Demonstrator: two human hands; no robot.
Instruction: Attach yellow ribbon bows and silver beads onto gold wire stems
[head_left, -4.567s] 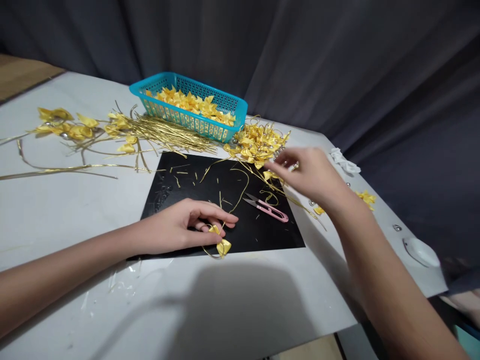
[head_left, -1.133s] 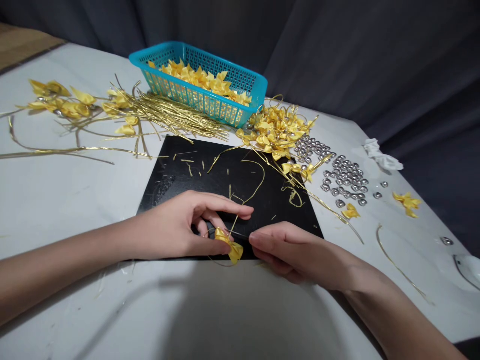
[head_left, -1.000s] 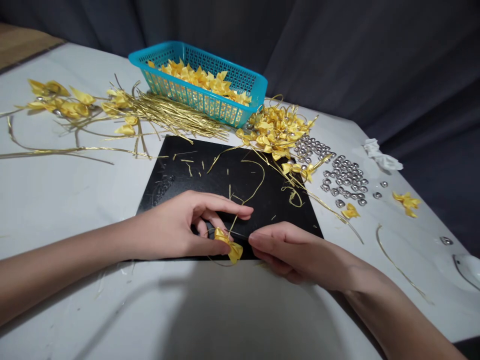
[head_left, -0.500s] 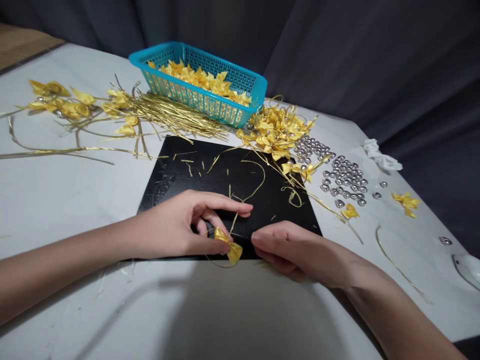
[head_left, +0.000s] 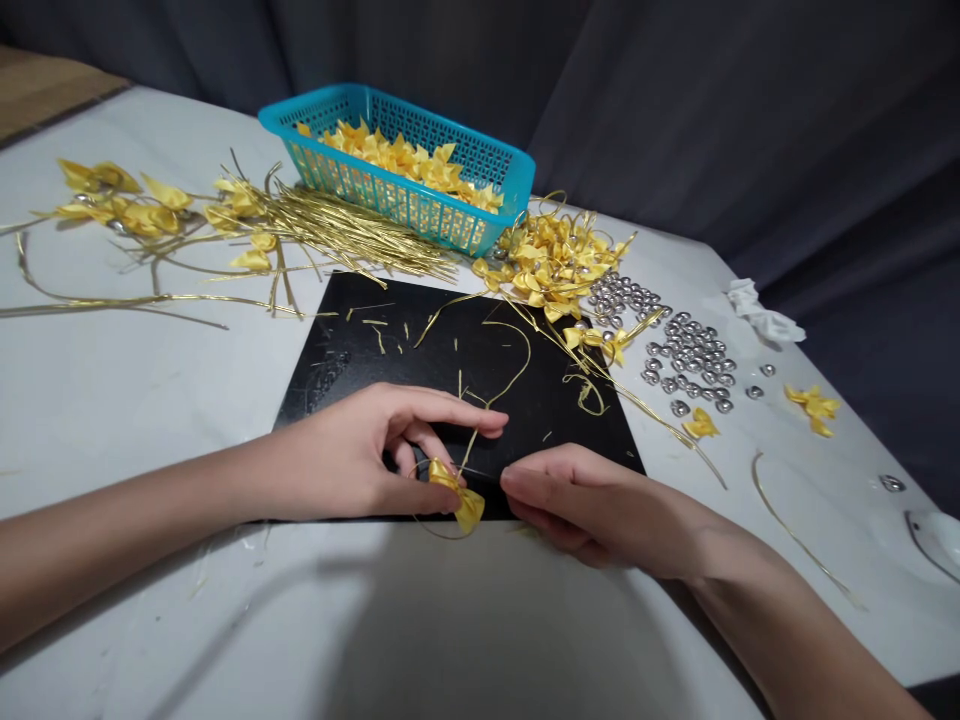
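My left hand (head_left: 352,465) rests on the near edge of a black mat (head_left: 420,340), thumb and fingers pinched on a small yellow ribbon bow (head_left: 466,503). A thin gold wire (head_left: 517,360) runs from the bow up across the mat in a loop. My right hand (head_left: 592,500) lies just right of the bow, fingers pressed together and pointing at it. What they hold is hidden; a thin dark tip reaches from them toward the bow.
A teal basket (head_left: 397,200) of yellow bows stands at the back, beside a bundle of gold wires (head_left: 337,235) and a heap of wired bows (head_left: 551,260). Silver beads (head_left: 690,350) are scattered to the right. A white dish (head_left: 937,535) sits at the right edge.
My right hand came back from the bow heap to the bow. The pink snips that lay on the mat are no longer there. In the last second both hands barely shift.
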